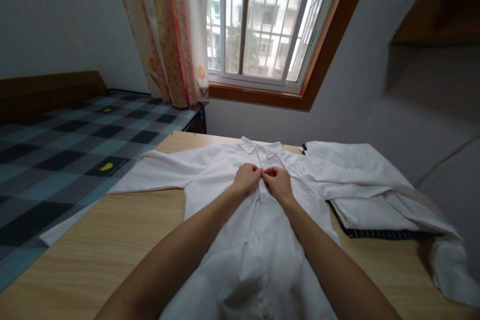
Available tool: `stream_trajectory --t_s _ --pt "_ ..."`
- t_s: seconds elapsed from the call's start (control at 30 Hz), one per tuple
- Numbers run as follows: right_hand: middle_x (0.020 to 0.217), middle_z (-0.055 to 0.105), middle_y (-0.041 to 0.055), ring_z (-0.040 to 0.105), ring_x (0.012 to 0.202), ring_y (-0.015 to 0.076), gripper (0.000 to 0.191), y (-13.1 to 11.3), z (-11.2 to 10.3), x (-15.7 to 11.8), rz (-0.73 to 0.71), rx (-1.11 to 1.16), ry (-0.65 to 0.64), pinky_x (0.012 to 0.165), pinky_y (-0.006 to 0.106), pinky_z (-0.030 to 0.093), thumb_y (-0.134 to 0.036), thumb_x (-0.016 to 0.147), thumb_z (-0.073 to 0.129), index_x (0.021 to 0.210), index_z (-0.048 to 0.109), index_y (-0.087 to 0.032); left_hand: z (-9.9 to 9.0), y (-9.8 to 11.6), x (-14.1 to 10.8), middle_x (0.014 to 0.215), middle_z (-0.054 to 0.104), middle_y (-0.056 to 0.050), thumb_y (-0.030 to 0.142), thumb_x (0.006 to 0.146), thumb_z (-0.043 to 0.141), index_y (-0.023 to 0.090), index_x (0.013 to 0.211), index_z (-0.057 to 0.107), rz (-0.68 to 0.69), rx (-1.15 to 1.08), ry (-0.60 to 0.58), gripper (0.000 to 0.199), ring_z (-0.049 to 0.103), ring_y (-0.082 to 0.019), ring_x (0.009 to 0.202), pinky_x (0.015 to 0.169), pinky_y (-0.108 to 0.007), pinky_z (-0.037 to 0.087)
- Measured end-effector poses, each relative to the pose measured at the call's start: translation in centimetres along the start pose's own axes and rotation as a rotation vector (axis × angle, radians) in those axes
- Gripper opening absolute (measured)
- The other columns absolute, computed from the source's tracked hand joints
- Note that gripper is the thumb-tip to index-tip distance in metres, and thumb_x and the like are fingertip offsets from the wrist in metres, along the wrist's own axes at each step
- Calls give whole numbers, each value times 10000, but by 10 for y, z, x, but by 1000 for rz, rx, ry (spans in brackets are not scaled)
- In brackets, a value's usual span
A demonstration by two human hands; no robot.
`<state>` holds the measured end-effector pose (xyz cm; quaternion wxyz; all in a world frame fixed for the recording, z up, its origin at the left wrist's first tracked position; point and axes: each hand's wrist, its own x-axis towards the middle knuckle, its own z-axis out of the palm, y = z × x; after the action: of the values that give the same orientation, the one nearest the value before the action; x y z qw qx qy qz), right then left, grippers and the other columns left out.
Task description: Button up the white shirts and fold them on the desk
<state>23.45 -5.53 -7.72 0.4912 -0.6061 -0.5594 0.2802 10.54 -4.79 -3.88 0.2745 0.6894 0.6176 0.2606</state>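
A white long-sleeved shirt (pixel 221 210) lies front side up, its collar toward the window and its sleeves spread to both sides. On the upper button placket, just below the collar, my left hand (pixel 247 178) and my right hand (pixel 278 183) meet fingertip to fingertip. Both pinch the placket's edges; any button between the fingers is too small to make out. Further down, small white buttons show along the shirt's front. The lower front bulges up in folds between my forearms.
The shirt rests on a light wooden table (pixel 142 230). At right, one sleeve crosses a pile of folded white clothing (pixel 375 212) with a dark striped piece beneath. A checked bed (pixel 93 140) stands at left. Behind are a curtain (pixel 176 35) and a barred window (pixel 262 25).
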Motion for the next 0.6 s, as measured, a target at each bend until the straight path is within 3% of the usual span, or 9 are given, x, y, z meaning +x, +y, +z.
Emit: stream_trajectory --t_s 0.2,0.6 --pt "683 723 49 663 663 197 137 -4 1 -5 -121 -214 73 640 270 460 -279 690 620 715 717 -185 3 -2 -1 791 731 -70 288 791 586 145 829 764 -21 -52 27 231 647 -177 773 665 -235 437" --pt "649 709 51 635 596 180 223 6 -2 0 -59 -34 -34 574 260 468 -368 692 643 721 712 -158 7 -1 -2 939 728 -89 184 841 510 156 899 736 28 124 54 235 639 -194 889 787 -259 454"
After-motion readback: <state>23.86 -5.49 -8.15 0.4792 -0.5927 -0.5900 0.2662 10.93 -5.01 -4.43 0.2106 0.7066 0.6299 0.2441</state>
